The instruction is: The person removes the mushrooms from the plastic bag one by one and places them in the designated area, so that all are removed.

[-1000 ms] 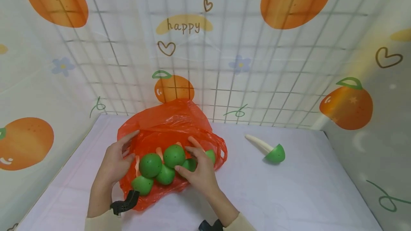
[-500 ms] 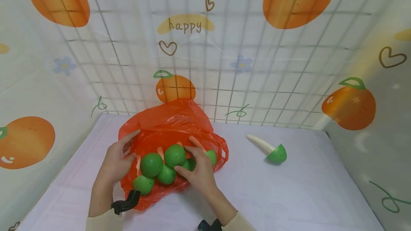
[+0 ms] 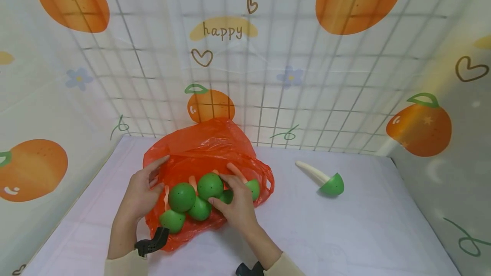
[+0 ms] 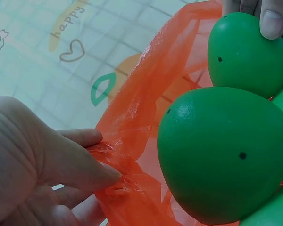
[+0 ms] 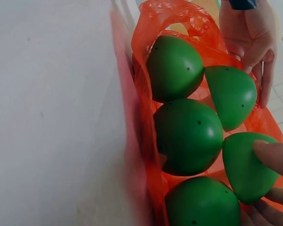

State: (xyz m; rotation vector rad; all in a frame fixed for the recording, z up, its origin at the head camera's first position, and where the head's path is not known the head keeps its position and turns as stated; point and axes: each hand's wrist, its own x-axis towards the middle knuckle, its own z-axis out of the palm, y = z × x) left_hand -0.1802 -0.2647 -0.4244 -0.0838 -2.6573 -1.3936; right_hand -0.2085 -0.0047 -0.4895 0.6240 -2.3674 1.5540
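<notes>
A thin red plastic bag lies with its mouth toward me, holding several toy mushrooms with round, black-dotted green caps and pale stems. The left hand is at the bag's left side; in the left wrist view its thumb and fingers pinch the crumpled bag edge. Over the right part of the bag, the right hand pinches one toy mushroom by its cap, thumb on the near side and other fingers beneath. Its stem is mostly hidden. Another mushroom cap sits just left of it.
One more green-capped toy mushroom lies on its side on the white table, right of the bag. A printed curtain over a wire grid stands behind, with more curtain along both sides.
</notes>
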